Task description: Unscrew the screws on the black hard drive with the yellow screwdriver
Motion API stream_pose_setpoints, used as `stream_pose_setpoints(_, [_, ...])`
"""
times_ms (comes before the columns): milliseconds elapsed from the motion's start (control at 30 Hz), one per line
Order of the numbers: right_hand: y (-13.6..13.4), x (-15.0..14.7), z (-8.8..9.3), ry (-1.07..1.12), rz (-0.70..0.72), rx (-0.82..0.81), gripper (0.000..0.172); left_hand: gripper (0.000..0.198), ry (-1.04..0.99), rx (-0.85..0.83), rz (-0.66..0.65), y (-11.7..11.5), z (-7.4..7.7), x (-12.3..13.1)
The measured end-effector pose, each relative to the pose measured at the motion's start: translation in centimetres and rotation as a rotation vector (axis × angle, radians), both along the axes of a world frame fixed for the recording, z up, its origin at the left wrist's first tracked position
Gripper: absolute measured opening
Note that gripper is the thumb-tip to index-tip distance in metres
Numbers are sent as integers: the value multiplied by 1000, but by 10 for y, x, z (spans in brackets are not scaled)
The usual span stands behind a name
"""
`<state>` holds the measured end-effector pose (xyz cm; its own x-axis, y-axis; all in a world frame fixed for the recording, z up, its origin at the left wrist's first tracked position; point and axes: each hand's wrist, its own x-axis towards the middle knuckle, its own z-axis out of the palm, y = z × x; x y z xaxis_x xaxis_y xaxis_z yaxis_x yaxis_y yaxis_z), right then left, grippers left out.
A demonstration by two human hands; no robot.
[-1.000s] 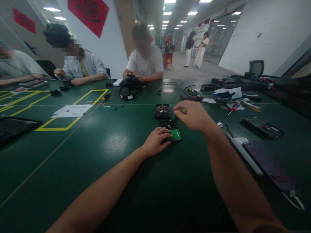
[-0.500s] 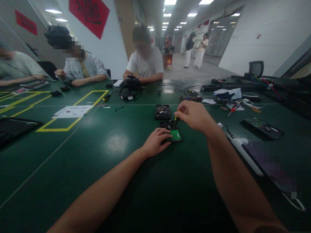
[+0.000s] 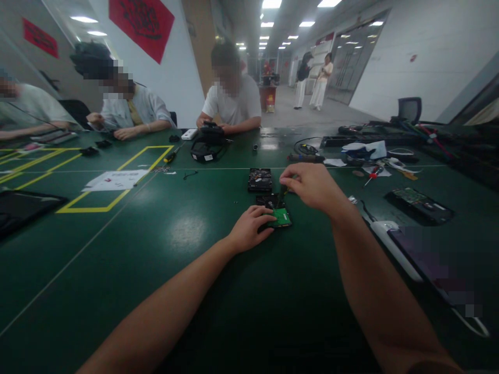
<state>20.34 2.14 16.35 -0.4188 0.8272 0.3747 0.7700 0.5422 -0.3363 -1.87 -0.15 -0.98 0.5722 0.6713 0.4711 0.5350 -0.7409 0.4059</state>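
A hard drive (image 3: pixel 284 217) with a green circuit board facing up lies flat on the dark green table. My left hand (image 3: pixel 250 228) grips its left side, fingers across the top and thumb along the near edge. In the fingertips of my right hand (image 3: pixel 314 186) is a small screwdriver (image 3: pixel 282 193), held upright with its shaft pointing down at the drive's far part. Where the tip meets the drive is too small to make out. Just beyond lies a second, black hard drive (image 3: pixel 260 179). Tiny screws (image 3: pixel 236 202) lie on the table left of the drives.
To the right are a third drive-like unit (image 3: pixel 421 205), a phone (image 3: pixel 432 265) by a white power bank, and a red-handled screwdriver (image 3: pixel 373 176). A black bag (image 3: pixel 206 148) stands ahead. Paper (image 3: pixel 115 179) lies left within yellow tape. Several people sit across the table.
My right fingers have shifted slightly around the screwdriver, and its handle shows less yellow. My left hand and the hard drive stay in place.
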Motion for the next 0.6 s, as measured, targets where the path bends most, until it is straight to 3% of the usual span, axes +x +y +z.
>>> stream_pose_setpoints(600, [-1,0,-1,28,-1,-34,22,36,-1,-5,5,-1,2,1])
